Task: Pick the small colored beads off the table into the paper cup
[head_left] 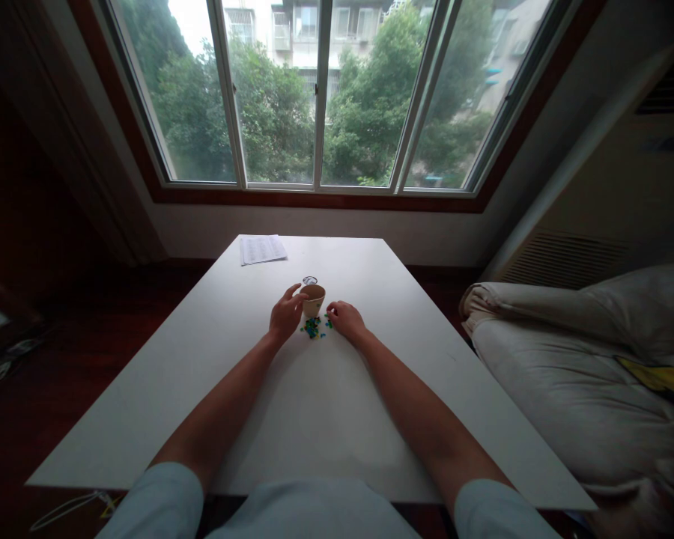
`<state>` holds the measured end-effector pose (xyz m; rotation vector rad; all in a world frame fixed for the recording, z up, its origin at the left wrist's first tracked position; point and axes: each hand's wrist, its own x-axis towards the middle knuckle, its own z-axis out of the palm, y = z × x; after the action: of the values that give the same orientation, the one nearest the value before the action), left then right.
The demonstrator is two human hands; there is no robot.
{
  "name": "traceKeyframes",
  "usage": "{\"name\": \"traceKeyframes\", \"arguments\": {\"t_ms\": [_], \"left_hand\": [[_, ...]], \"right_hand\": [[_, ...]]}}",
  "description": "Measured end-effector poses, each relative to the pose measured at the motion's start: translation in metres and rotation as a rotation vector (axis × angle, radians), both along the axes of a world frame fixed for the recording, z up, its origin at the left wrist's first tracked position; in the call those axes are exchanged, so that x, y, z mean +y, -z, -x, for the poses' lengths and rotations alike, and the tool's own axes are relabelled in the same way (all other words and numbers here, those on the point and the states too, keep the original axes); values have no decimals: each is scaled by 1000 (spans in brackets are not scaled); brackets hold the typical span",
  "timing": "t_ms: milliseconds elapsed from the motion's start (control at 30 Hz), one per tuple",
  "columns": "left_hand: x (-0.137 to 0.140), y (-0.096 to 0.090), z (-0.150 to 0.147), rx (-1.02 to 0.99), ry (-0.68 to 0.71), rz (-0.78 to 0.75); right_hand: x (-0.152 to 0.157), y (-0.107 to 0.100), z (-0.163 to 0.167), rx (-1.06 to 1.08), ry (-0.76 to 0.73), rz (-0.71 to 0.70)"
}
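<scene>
A tan paper cup (313, 305) stands upright on the white table, its open top facing me. My left hand (285, 314) grips the cup from its left side, with the thumb against the near wall. In front of the cup lies a loose pile of small green, blue and yellow pieces (313, 327), too small to name exactly. My right hand (345, 319) rests on the table just right of the cup, its fingers curled down together over a few more pieces. What its fingertips hold, if anything, is too small to see.
Behind the cup lies a small round, dark-rimmed item (310, 280). Printed papers (263, 249) lie at the far left corner of the white table (326, 419). A padded, cloth-covered bed or couch (567, 374) stands to the right. Beyond the table is a window (317, 196).
</scene>
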<state>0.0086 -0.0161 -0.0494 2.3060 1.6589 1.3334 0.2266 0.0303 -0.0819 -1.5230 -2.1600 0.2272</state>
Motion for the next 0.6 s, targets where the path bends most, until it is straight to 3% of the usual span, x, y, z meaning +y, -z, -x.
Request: {"name": "traceKeyframes", "arguments": {"t_ms": [367,600], "left_hand": [[7,16,4,-72,129,16],[8,18,10,-151,121,3]], "right_hand": [[-11,0,12,-38,-53,-52],[-8,3,9,-17,-34,-49]]}}
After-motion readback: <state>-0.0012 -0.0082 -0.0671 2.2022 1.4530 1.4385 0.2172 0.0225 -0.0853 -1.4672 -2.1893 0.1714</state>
